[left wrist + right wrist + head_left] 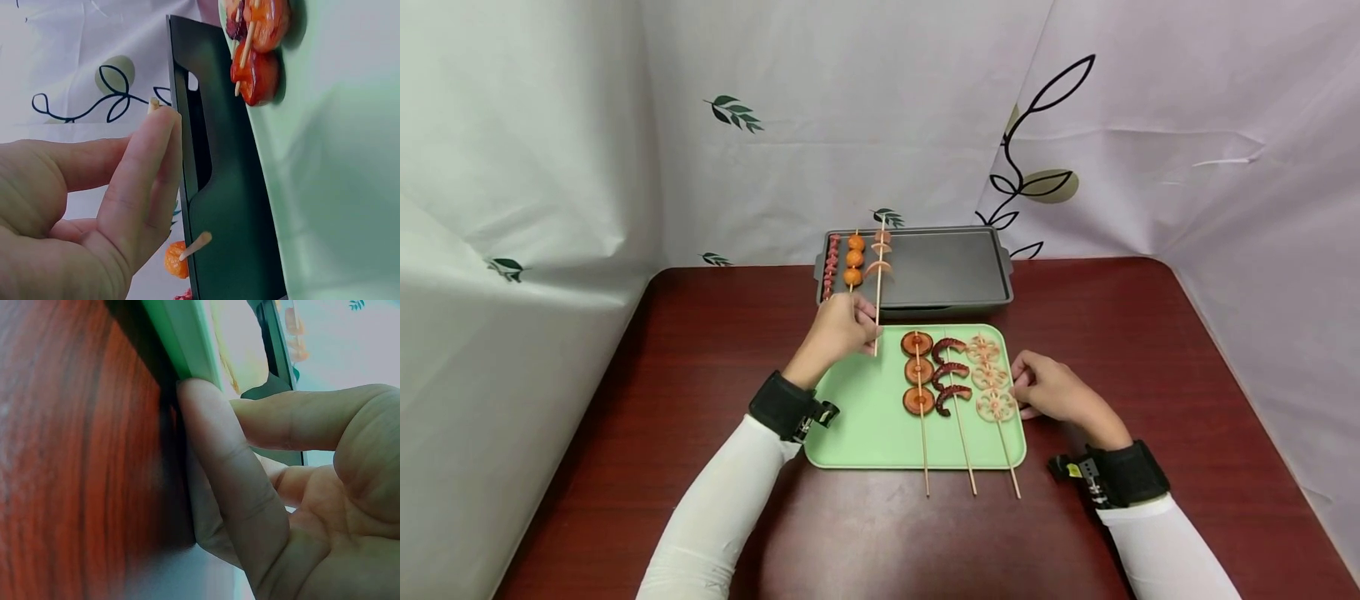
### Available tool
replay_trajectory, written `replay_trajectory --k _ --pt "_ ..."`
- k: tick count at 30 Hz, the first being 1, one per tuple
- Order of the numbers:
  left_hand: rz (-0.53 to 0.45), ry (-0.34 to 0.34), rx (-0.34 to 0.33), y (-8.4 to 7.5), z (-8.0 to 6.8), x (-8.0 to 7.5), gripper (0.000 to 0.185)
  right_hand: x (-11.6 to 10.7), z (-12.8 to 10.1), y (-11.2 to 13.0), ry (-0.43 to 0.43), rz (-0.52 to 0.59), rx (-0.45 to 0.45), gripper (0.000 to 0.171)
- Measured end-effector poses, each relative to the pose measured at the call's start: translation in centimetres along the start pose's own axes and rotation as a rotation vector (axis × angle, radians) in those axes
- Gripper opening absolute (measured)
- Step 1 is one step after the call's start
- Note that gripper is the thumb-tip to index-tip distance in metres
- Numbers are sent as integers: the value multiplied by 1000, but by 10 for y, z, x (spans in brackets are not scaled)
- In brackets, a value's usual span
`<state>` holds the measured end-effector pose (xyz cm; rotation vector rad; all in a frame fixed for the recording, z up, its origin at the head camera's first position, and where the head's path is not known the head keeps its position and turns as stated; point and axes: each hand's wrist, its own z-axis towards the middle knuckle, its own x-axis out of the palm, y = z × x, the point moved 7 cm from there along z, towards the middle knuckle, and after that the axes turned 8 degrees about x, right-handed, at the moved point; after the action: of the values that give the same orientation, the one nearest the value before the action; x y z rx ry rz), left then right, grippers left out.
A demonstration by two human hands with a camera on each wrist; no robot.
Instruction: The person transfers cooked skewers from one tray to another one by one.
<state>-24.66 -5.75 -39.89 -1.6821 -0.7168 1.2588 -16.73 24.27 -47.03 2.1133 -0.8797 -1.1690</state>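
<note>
My left hand [859, 323] pinches the lower end of a thin wooden skewer [878, 287] carrying pale pink slices, which lies over the left part of the dark baking tray [955, 271]. In the left wrist view the skewer tip [153, 104] pokes out between the fingers [140, 181]. My right hand [1024, 385] rests on the table at the right rim of the green tray [857, 417], close to the lotus-root skewer [992, 382]. Its fingers [219, 481] touch the green tray's rim [187, 344] and hold nothing.
The green tray also holds a sausage-round skewer [917, 372] and a skewer of dark red curled pieces [950, 377]. On the dark tray lie an orange-ball skewer [854, 260] and a skewer of small red pieces [831, 267]. A dark red table [1150, 350] is ringed by white cloth.
</note>
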Motion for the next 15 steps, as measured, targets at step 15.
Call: replay_trajectory --k 15 --pt "-38 -31 81 0 -32 14 26 0 1 1 -2 -3 -14 14"
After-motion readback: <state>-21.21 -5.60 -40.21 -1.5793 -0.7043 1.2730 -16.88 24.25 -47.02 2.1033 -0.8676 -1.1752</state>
